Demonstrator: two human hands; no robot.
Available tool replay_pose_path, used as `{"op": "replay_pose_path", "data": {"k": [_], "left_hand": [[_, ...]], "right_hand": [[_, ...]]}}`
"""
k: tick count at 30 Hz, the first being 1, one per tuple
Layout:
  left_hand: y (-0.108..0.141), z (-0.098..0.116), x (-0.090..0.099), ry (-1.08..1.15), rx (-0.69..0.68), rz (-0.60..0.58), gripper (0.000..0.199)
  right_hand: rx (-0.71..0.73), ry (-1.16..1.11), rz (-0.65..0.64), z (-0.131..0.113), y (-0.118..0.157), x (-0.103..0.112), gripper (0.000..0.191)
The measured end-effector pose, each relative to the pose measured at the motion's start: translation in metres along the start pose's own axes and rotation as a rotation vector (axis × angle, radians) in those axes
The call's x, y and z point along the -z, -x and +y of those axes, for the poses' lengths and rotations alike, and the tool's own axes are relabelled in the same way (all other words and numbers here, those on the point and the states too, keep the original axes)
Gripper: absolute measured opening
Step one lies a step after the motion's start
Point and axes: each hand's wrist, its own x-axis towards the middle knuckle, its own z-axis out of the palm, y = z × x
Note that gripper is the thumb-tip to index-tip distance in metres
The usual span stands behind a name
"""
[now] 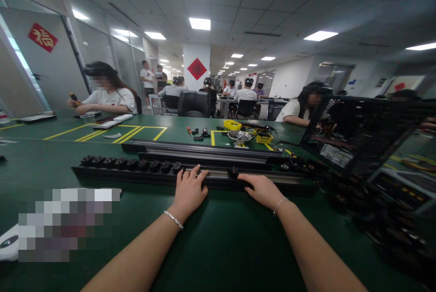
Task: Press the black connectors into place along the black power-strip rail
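A long black track rail (129, 177) lies across the green table in front of me. Along its left half sits a row of several round black socket modules (131, 164). My left hand (190, 188) rests over the rail with its fingers spread, the fingertips beside the last module of the row. Farther right, a single black socket module (234, 172) stands apart in the rail's channel. My right hand (265, 190) has its curled fingers at this module's right side; the exact grip is partly hidden.
Behind the rail lie more black rails (204, 148). A metal bowl (239, 136), yellow bins (232, 125) and screwdriver (190, 131) lie farther back. At right are a heap of black parts (361, 201) and an open computer case (361, 131). Co-workers sit across the table.
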Motion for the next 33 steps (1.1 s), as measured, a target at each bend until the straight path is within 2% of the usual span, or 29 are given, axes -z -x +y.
{"op": "replay_pose_path", "data": {"k": [13, 20, 33], "left_hand": [[0.0002, -0.0005, -0.0022, -0.008, 0.0, 0.014, 0.046], [0.0001, 0.002, 0.0019, -0.005, 0.024, -0.021, 0.047], [0.0004, -0.0017, -0.0038, -0.007, -0.001, 0.017, 0.047]], "right_hand": [[0.001, 0.008, 0.006, -0.0011, -0.0014, -0.0007, 0.048], [-0.013, -0.026, -0.01, -0.0001, -0.0038, -0.0021, 0.049], [-0.051, -0.018, -0.021, -0.0036, -0.0029, 0.0018, 0.043]]}}
